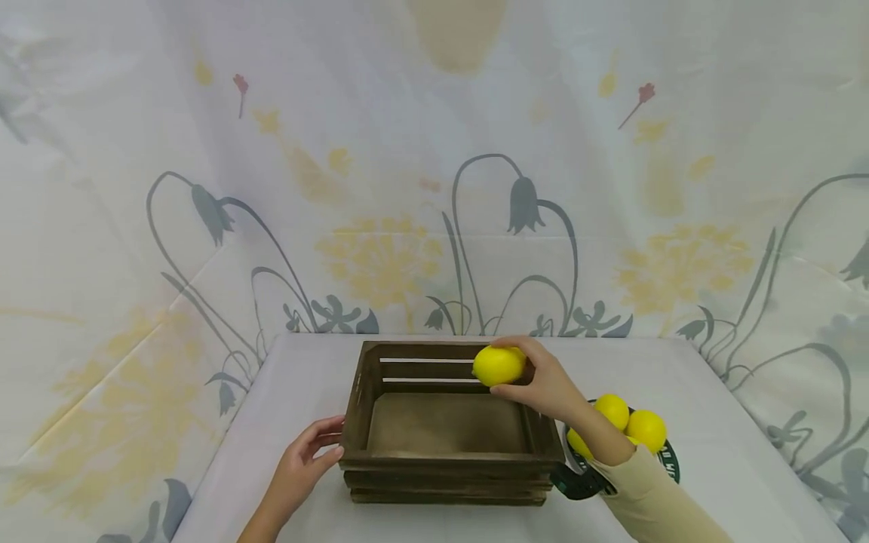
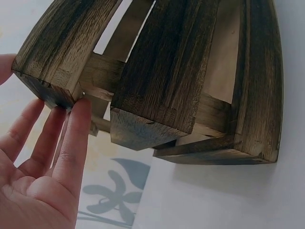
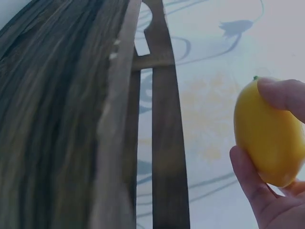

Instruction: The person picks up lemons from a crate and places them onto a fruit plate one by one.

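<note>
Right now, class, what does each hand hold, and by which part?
The right hand holds a lemon around its middle, thumb below, fingers above. The left hand holds nothing; its fingers touch the crate's corner.

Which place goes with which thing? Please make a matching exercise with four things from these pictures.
Things:
1. left hand
2. right hand
3. wooden crate
4. three other lemons

Places:
a. on the dark plate, right of the crate
b. fingers against the crate's left end
c. in the middle of the white table
d. holding a lemon over the crate's far right corner

Pairs: 1-b, 2-d, 3-c, 4-a
</note>
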